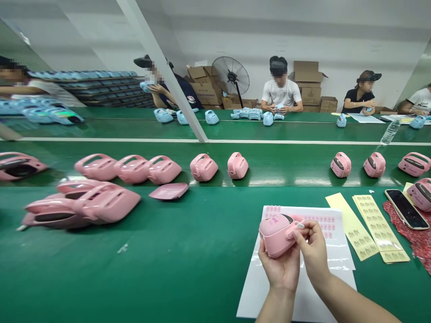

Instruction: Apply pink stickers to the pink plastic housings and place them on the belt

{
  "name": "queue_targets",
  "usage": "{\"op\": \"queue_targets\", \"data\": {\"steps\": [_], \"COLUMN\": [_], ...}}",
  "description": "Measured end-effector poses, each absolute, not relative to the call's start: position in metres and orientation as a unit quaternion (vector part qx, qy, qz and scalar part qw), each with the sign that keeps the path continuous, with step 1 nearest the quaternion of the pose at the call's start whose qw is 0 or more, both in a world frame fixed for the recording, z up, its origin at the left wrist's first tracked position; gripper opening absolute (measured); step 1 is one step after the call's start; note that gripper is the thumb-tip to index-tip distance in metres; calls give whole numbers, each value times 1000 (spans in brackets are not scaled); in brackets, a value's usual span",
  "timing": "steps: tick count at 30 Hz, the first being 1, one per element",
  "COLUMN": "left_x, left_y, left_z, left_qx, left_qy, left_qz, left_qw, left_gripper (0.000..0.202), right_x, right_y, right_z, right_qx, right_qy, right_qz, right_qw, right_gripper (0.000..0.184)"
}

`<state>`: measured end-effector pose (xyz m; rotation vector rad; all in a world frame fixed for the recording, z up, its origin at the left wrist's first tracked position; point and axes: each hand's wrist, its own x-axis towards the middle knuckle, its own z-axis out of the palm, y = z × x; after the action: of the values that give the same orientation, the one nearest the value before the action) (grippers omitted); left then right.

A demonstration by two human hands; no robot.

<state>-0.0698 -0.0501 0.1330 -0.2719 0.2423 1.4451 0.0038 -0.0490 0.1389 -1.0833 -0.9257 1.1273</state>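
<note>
Above the white sheet [289,298], the left hand [281,264], right hand [313,251] and held pink casing [278,240] take up the room. Leftward, the bench [188,260] offers a broad lane, with just a small clear scrap [123,248] before the heaped pink casings [107,204]. Ahead, a wide gap parts the row's middle casing [237,167] from the next one right [340,165]. Right, flat yellow sticker sheets [377,224] pass easily under a hand; the phone [406,209] and end casing [421,195] crowd the edge.
</note>
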Motion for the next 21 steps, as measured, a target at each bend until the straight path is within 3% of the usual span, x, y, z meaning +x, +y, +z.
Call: {"op": "queue_targets", "data": {"steps": [15, 21], "left_x": [-61, -66], "left_y": [-53, -54], "left_z": [141, 139], "left_qx": [-135, -152], "left_qy": [158, 158], "left_qz": [666, 652], "left_qw": [716, 725], "left_gripper": [48, 47], "right_x": [5, 22], "right_y": [-48, -51], "right_z": [135, 136], "right_qx": [-503, -444], "right_qy": [-551, -710], "right_qz": [242, 27], "right_qw": [621, 546], "right_gripper": [4, 37]}}
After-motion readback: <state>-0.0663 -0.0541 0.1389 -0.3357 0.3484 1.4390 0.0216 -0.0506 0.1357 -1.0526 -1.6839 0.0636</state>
